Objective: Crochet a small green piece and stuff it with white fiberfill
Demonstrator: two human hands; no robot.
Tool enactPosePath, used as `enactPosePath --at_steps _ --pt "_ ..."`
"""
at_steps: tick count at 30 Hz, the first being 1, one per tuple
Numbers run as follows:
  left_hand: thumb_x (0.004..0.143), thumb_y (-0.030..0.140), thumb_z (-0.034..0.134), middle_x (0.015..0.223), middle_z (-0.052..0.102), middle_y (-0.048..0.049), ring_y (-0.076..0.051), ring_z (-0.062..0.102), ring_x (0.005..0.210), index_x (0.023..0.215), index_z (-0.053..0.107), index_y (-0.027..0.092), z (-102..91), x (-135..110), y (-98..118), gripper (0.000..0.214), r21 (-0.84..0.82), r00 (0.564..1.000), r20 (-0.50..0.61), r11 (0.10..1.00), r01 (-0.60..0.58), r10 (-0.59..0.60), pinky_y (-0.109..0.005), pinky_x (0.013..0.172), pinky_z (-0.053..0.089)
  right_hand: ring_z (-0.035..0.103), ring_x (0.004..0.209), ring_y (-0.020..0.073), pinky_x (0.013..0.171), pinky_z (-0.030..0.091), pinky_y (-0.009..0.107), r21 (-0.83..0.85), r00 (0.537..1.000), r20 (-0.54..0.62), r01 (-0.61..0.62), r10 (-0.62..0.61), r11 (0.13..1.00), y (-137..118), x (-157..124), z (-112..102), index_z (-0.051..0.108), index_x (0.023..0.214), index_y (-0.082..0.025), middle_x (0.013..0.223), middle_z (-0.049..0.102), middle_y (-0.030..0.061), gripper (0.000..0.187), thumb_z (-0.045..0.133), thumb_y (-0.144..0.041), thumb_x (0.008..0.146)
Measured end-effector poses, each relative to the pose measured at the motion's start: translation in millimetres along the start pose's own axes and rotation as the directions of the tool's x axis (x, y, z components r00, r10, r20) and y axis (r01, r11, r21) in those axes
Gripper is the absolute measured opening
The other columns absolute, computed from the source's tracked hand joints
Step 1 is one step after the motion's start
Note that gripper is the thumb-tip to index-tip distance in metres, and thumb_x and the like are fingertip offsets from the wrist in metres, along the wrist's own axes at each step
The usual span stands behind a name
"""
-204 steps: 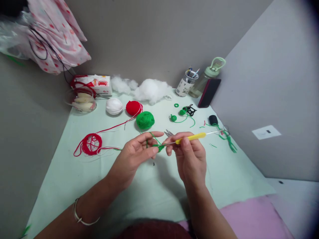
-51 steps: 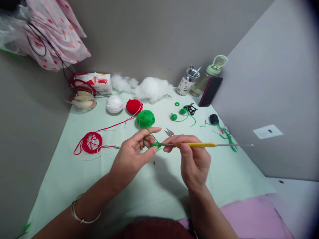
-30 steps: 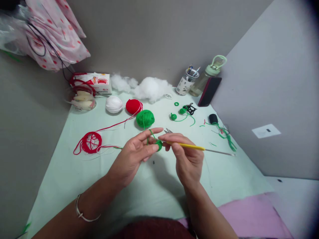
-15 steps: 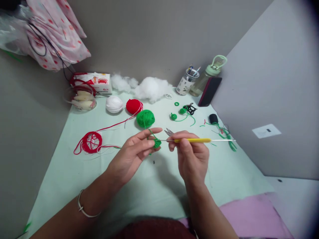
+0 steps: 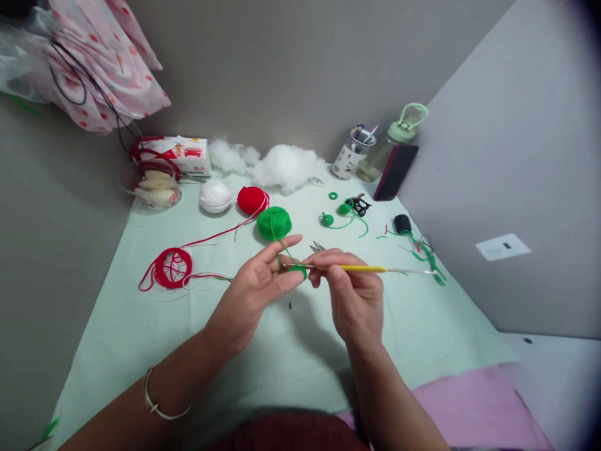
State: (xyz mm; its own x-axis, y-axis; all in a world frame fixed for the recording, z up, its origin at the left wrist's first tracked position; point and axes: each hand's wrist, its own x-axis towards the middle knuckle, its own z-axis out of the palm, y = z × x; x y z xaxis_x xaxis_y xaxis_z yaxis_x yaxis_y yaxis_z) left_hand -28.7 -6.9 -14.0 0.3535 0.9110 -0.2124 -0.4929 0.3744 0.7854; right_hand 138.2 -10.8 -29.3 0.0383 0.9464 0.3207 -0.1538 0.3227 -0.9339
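My left hand (image 5: pixel 253 289) pinches a small green crochet piece (image 5: pixel 297 269) between thumb and fingers, with green yarn looped over the raised index finger. That strand runs back to a green yarn ball (image 5: pixel 273 223) on the pale green table (image 5: pixel 141 326). My right hand (image 5: pixel 351 294) grips a crochet hook with a yellow handle (image 5: pixel 364 269), its metal tip pushed into the green piece. Both hands hover above the table's middle.
Red (image 5: pixel 252 200) and white (image 5: pixel 215 196) yarn balls, a loose red yarn coil (image 5: pixel 169 269), white stuffing (image 5: pixel 286 167), small scissors (image 5: pixel 318 247), green crochet bits (image 5: pixel 341 213), a black spool (image 5: pixel 402 223), a pen jar (image 5: pixel 350 154), a bottle (image 5: pixel 392 143), a phone (image 5: pixel 395 173). Grey walls enclose the table.
The hook has been working in and out of the green piece, its handle swinging between level and tilted. My left hand keeps its pinch on the piece and stays in place.
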Motion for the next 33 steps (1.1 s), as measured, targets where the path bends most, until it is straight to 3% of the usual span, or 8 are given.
enactPosePath --at_steps 4,8,11,13,17,23,33 --pt "0.086 0.026 0.084 0.095 0.074 -0.0027 -0.02 0.065 0.095 0.143 0.066 0.02 -1.5 -0.4 0.0 0.06 -0.033 0.999 0.012 0.999 0.038 -0.038 -0.036 0.097 0.045 0.069 0.072 0.0156 0.063 0.058 0.031 0.075 1.0 0.011 -0.014 0.013 0.997 -0.9 0.7 0.8 0.083 0.1 -0.027 0.093 0.078 0.004 0.017 0.069 -0.036 0.102" --pt "0.083 0.024 0.083 0.083 0.067 -0.0002 -0.016 0.058 0.082 0.135 0.075 0.018 -6.1 2.1 2.8 0.053 -0.126 0.991 0.095 0.986 0.105 -0.094 -0.032 0.086 0.044 0.062 0.058 0.0134 0.055 0.055 0.028 0.156 0.984 -0.076 -0.15 0.163 0.976 -3.6 7.6 -3.0 0.078 0.089 -0.023 0.075 0.073 0.0016 0.025 0.073 -0.045 0.098" --pt "0.081 0.024 0.085 0.084 0.065 0.0 -0.015 0.057 0.081 0.128 0.079 0.02 -5.9 3.0 2.6 0.048 -0.13 0.99 0.126 0.989 0.078 -0.061 -0.03 0.084 0.044 0.057 0.054 0.0111 0.051 0.05 0.025 0.242 0.972 -0.022 -0.222 0.234 0.944 -4.0 10.3 -4.0 0.076 0.086 -0.023 0.07 0.07 -0.001 0.025 0.073 -0.045 0.097" --pt "0.082 0.024 0.086 0.09 0.069 -0.0008 -0.016 0.061 0.088 0.127 0.08 0.024 -4.3 2.5 0.3 0.046 -0.069 0.995 0.095 0.997 0.038 -0.032 -0.031 0.09 0.046 0.061 0.059 0.0114 0.054 0.051 0.024 0.259 0.979 0.018 -0.199 0.201 0.945 -2.6 8.7 -2.8 0.079 0.089 -0.025 0.077 0.074 -0.0001 0.022 0.072 -0.044 0.099" --pt "0.084 0.026 0.088 0.103 0.076 -0.0034 -0.022 0.067 0.105 0.129 0.078 0.027 -2.8 1.5 -4.2 0.046 0.093 0.999 0.042 0.995 -0.023 0.019 -0.035 0.098 0.048 0.067 0.076 0.014 0.064 0.054 0.026 0.102 0.997 0.027 -0.068 0.066 0.992 1.0 2.4 -0.9 0.084 0.097 -0.028 0.096 0.081 0.0034 0.016 0.072 -0.039 0.1" --pt "0.093 0.036 0.08 0.089 0.07 0.0004 -0.011 0.057 0.069 0.12 0.082 0.026 -6.4 2.4 0.4 0.029 0.097 0.999 0.032 0.995 -0.034 0.032 -0.028 0.074 0.047 0.067 0.071 0.012 0.064 0.054 0.025 0.112 0.999 -0.017 -0.041 0.043 0.993 1.4 1.5 -4.0 0.084 0.101 -0.031 0.093 0.082 0.0007 0.014 0.072 -0.035 0.102" --pt "0.086 0.025 0.084 0.095 0.063 0.0007 -0.01 0.057 0.077 0.116 0.084 0.03 -7.9 0.0 0.1 0.031 0.105 0.999 0.024 0.993 -0.046 0.044 -0.024 0.073 0.049 0.067 0.06 0.0126 0.056 0.055 0.026 0.184 0.996 -0.007 -0.087 0.09 0.979 -0.8 5.9 -0.6 0.077 0.095 -0.023 0.086 0.082 0.0039 0.022 0.067 -0.04 0.104"
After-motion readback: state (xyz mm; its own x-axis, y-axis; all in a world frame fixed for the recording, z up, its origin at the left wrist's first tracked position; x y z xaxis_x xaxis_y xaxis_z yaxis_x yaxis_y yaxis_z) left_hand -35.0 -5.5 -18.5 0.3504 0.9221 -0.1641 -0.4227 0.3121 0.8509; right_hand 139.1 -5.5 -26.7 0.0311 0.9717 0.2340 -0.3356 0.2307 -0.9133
